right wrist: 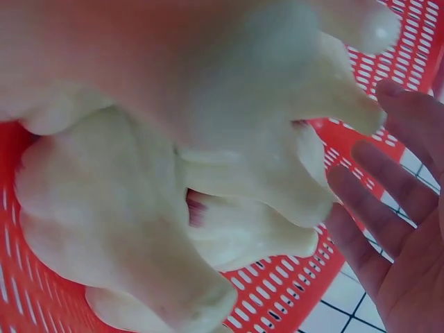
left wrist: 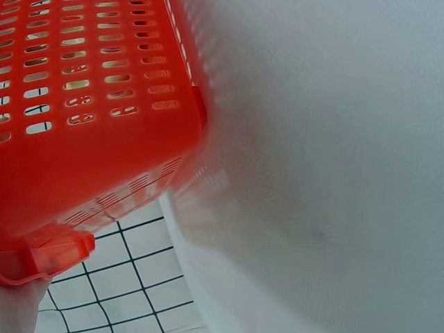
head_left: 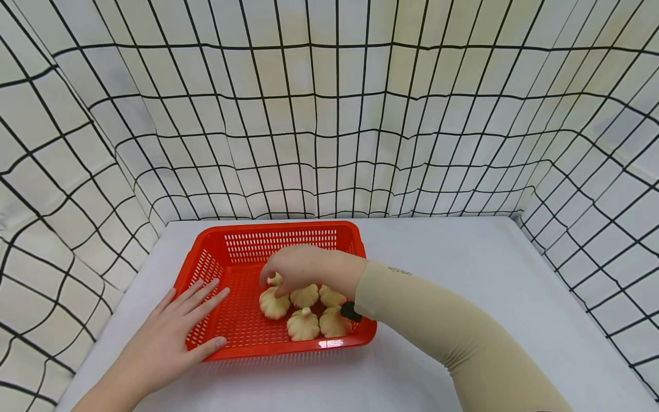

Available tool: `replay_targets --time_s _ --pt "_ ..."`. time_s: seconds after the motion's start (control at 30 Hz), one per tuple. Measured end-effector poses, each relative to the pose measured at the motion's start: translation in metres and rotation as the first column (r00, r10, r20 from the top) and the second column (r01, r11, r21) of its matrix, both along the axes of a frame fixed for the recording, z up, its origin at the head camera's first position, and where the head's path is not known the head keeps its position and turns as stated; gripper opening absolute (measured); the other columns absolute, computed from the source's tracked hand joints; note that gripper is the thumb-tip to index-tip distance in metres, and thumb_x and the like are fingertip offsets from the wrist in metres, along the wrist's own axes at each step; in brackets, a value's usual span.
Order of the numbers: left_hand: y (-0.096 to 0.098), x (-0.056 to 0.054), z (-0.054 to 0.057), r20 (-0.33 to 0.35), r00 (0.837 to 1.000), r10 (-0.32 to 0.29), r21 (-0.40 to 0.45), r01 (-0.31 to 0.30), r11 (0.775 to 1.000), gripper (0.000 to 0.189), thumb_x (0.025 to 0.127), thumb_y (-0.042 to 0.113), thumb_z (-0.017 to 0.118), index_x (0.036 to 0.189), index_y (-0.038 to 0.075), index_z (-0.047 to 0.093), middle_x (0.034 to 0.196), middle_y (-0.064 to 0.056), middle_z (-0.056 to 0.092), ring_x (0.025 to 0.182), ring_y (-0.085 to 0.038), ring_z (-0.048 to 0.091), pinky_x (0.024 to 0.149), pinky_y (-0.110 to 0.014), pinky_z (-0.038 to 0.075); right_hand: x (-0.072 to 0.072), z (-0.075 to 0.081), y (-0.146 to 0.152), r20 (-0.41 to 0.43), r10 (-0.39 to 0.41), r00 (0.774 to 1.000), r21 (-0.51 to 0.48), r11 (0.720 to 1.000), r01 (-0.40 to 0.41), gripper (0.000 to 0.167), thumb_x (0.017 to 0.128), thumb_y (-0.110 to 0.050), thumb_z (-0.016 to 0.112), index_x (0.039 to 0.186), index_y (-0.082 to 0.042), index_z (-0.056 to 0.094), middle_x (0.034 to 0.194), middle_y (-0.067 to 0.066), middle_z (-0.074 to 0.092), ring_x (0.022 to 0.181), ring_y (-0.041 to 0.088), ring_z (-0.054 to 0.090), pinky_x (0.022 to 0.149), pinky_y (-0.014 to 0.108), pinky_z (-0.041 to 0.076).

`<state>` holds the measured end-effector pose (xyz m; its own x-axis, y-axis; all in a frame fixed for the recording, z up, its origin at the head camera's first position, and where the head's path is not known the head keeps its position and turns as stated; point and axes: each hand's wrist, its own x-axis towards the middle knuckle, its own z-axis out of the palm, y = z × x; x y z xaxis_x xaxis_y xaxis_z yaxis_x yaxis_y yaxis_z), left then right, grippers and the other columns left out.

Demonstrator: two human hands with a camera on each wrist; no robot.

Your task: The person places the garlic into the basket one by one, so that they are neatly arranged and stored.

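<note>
My left hand (head_left: 170, 337) rests on the left rim of a red perforated basket (head_left: 257, 348), fingers straight and spread, thumb along the front corner. The basket (left wrist: 104, 149) fills the upper left of the left wrist view. Several pale garlic bulbs (head_left: 303, 324) lie in its middle and right part, stems up. My right hand (head_left: 296, 268) reaches in from the right, fingers bent downward around the stem of the leftmost bulb (head_left: 273, 305). In the right wrist view, the right hand's fingers (right wrist: 378, 218) are spread and loosely curved beside the bulbs' stems.
The basket stands on a white table (head_left: 443, 257). White sheeting with black grid netting (head_left: 334, 114) encloses the back and both sides. My right forearm, in a beige sleeve (head_left: 443, 315), crosses the basket's right rim, a small black device (head_left: 351, 311) under its wrist.
</note>
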<state>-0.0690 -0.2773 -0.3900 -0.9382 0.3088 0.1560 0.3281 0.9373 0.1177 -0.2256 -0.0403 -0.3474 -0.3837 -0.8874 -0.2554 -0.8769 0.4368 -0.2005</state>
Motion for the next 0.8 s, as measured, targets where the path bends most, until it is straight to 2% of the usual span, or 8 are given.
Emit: replay_targets --time_s 0.1,0.23,0.37,0.57,0.8 --pt "0.0 0.0 0.0 0.002 1.0 0.003 0.0 -0.003 1.0 0.084 0.083 0.066 0.065 0.152 0.025 0.042 0.156 -0.01 0.039 0.143 -0.037 0.031 0.116 -0.033 -0.019 -0.001 0.006 0.003 0.025 -0.015 1.0 -0.044 0.999 0.017 0.03 0.092 -0.033 0.072 0.122 -0.027 0.071 0.12 -0.011 0.066 0.112 0.007 0.056 0.095 0.022 0.045" --pt "0.001 0.001 0.001 0.009 1.0 0.007 0.002 -0.007 1.0 0.084 0.082 0.066 0.066 0.152 0.025 0.042 0.156 -0.01 0.039 0.142 -0.038 0.031 0.116 -0.034 -0.019 -0.003 0.015 0.008 0.058 -0.042 0.997 -0.101 0.994 0.048 0.03 0.092 -0.035 0.072 0.121 -0.029 0.071 0.12 -0.011 0.066 0.107 0.008 0.059 0.09 0.022 0.046" --pt "0.001 0.001 0.001 0.016 1.0 0.011 0.002 -0.012 1.0 0.085 0.082 0.067 0.065 0.152 0.025 0.042 0.156 -0.011 0.038 0.142 -0.038 0.031 0.116 -0.035 -0.02 -0.004 0.027 0.016 0.088 -0.069 0.994 -0.158 0.984 0.082 0.028 0.091 -0.037 0.072 0.119 -0.031 0.071 0.115 -0.016 0.065 0.104 0.009 0.059 0.084 0.02 0.047" --pt "0.001 0.001 0.001 0.007 1.0 0.005 0.013 -0.005 1.0 0.085 0.083 0.065 0.066 0.153 0.024 0.041 0.156 -0.011 0.038 0.14 -0.039 0.033 0.116 -0.035 -0.019 -0.005 0.043 0.034 0.084 -0.087 0.993 -0.259 0.96 0.106 0.025 0.092 -0.036 0.071 0.117 -0.032 0.072 0.109 -0.024 0.062 0.101 0.006 0.059 0.084 0.019 0.045" --pt "0.002 0.002 -0.001 -0.044 0.999 -0.016 0.029 0.018 0.999 0.083 0.083 0.062 0.068 0.153 0.027 0.04 0.156 -0.01 0.038 0.137 -0.041 0.038 0.117 -0.033 -0.017 -0.006 0.052 0.064 0.09 -0.143 0.986 -0.339 0.926 0.165 0.026 0.092 -0.038 0.07 0.117 -0.03 0.072 0.114 -0.017 0.066 0.098 0.005 0.057 0.083 0.021 0.047"
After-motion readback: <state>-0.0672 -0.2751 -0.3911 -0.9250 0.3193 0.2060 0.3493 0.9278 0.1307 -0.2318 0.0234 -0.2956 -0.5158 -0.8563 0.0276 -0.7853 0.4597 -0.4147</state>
